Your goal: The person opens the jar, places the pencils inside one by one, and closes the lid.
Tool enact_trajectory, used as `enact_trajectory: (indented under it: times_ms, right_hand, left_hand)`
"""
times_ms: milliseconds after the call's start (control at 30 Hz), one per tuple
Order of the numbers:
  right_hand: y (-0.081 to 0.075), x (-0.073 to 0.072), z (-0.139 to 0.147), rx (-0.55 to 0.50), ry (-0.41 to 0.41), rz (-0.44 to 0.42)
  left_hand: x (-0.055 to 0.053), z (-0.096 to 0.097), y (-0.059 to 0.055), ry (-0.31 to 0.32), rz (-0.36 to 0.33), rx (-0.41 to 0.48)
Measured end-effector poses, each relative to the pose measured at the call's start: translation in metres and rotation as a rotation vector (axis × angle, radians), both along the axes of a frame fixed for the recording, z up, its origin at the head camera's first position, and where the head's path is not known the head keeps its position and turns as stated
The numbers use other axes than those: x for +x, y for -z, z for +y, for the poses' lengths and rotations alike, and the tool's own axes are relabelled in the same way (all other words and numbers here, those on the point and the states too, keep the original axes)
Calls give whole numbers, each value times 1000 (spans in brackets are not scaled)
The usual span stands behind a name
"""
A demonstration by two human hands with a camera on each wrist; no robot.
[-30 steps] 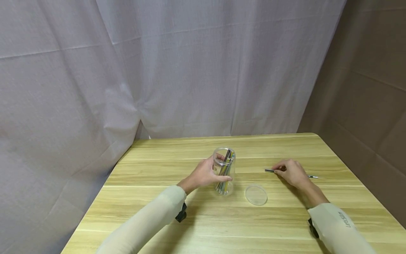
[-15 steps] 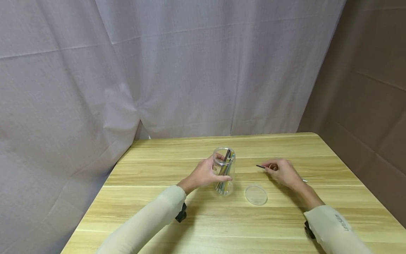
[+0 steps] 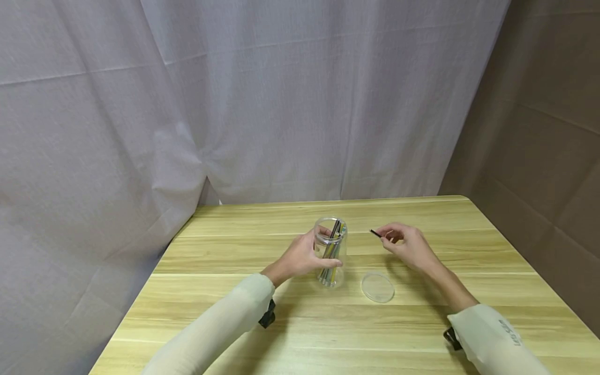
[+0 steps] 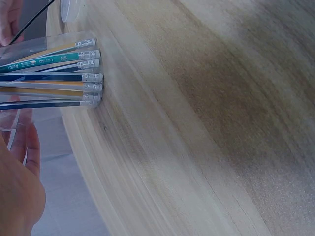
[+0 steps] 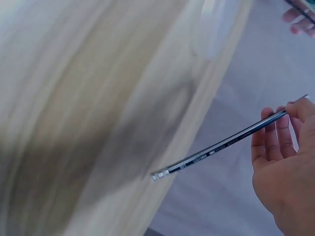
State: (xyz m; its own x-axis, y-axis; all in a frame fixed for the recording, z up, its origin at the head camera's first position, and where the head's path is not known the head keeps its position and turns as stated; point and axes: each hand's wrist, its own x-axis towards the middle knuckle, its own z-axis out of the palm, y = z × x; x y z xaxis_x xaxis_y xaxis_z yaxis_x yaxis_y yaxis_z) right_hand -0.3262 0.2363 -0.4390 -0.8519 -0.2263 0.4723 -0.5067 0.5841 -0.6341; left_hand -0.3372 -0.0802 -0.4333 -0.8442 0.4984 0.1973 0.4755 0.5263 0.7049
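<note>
My left hand (image 3: pixel 300 255) grips a clear plastic jar (image 3: pixel 328 240) that stands upright and uncovered on the table. Several pencils (image 4: pixel 49 77) lean inside it, yellow, teal and dark, eraser ends down at the bottom. To the right of the jar, my right hand (image 3: pixel 410 247) is raised over the table and pinches a dark pencil (image 5: pixel 221 143) between thumb and fingers. One end of that pencil points toward the jar's mouth. The right wrist view shows its white eraser end slanting away from the hand.
A round clear lid (image 3: pixel 377 287) lies flat on the wood-grain table (image 3: pixel 328 333), between the jar and my right forearm. Behind the table's far edge hangs a pale grey curtain (image 3: pixel 281 104), and a brown cloth (image 3: pixel 539 130) hangs on the right.
My right hand has lifted the dark pencil off the table, carried it left toward the jar and tilted it. The left hand and jar have stayed in place.
</note>
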Motion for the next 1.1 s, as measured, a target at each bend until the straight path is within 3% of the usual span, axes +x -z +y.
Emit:
enact_trajectory:
  times_ms: [233,767,1100]
  right_hand:
    - [-25,10,-16,-114,-26,49]
    - [-101,45,-48,-415,-108,207]
    - [-134,66,-62,-702,-158,313]
  left_hand:
    - [0,0,0,3,9,-2]
    - [0,1,-1,1,14,-11]
    - [0,1,-1,6,8,-1]
